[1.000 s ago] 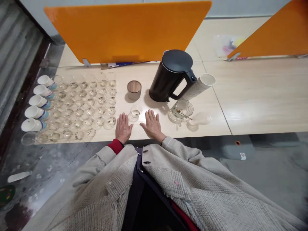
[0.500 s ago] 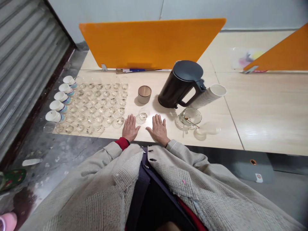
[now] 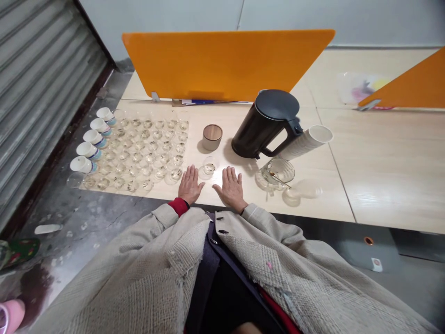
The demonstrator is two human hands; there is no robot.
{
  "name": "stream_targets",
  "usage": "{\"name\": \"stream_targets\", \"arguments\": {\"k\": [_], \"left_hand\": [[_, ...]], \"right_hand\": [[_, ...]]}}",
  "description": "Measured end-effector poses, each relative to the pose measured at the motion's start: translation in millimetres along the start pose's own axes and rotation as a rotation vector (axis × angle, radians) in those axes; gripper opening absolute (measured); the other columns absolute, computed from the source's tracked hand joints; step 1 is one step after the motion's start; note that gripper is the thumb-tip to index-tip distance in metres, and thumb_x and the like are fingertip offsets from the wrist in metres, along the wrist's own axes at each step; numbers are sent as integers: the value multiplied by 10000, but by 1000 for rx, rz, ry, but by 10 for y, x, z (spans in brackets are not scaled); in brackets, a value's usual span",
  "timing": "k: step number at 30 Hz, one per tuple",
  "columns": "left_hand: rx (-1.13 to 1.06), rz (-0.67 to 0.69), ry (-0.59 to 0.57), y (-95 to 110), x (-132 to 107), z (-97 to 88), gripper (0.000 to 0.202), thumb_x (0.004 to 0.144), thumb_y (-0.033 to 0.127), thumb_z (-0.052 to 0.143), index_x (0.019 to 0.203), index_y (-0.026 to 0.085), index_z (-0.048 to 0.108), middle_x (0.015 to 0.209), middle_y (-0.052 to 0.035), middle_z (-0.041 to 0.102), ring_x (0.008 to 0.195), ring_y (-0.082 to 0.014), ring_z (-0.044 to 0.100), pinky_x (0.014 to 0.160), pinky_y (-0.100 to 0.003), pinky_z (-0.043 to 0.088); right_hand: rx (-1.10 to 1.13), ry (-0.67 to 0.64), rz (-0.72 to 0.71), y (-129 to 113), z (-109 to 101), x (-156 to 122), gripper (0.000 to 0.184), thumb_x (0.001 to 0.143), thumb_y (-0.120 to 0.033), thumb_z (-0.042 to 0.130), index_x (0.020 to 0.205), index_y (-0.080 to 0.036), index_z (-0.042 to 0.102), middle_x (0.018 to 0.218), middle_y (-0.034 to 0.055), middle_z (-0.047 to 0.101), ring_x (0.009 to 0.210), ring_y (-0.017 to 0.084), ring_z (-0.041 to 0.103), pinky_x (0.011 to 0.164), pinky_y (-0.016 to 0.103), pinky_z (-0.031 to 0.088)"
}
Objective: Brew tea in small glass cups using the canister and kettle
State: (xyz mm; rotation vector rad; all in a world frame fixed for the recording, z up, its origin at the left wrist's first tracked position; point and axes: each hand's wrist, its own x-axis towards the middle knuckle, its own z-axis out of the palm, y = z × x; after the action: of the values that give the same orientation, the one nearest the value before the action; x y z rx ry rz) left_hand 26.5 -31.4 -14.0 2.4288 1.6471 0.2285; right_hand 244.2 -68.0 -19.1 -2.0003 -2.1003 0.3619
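Observation:
My left hand (image 3: 189, 184) and my right hand (image 3: 231, 188) lie flat, palms down, fingers stretched out, on the near edge of the pale wooden table (image 3: 365, 181). Neither holds anything. Just beyond and between them stands a small clear glass cup (image 3: 209, 166) with a little liquid and dark bits in it. A small round wood-lidded tin (image 3: 212, 136) sits behind that cup. To its right a black electric kettle (image 3: 266, 125) stands with its lid closed.
Several rows of small clear cups (image 3: 149, 148) cover the table's left part, with white paper cups (image 3: 91, 138) lying along the left edge. A stack of paper cups (image 3: 308, 140) lies beside the kettle; a glass dish with a spoon (image 3: 278, 171) sits below it. Orange dividers (image 3: 222, 62) stand behind.
Both hands stay flat in the same place on the table. The view has tilted up and shifted left, showing more of the wall and the metal shutter.

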Motion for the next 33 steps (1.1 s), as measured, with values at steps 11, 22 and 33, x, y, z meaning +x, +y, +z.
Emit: {"name": "stream_targets", "arguments": {"k": [11,22,33], "left_hand": [[-1,-8,-12,7,-3,2,762,1064,463,443,1684,45,299,1787,-212,214,1693,-317,149,1376,-551,195],[-10,-4,-6,-2,1,3,762,1069,466,438,1684,38,298,1786,-216,214,1694,-319,145,1375,-553,193],[-2,-22,-54,33,25,-64,766,1071,450,439,1677,6,293,1788,-226,193,1696,-313,123,1388,-523,153]], "right_hand": [[-8,13,-4,13,33,-8,909,1071,-661,328,1683,7,263,1777,285,213,1687,392,132,1330,657,39],[-14,6,5,-1,14,-7,905,1072,-654,325,1682,12,263,1781,277,204,1690,386,123,1335,646,32],[13,-19,24,-13,-20,11,901,1073,-652,325,1688,2,253,1788,273,178,1697,382,101,1336,653,5]]}}
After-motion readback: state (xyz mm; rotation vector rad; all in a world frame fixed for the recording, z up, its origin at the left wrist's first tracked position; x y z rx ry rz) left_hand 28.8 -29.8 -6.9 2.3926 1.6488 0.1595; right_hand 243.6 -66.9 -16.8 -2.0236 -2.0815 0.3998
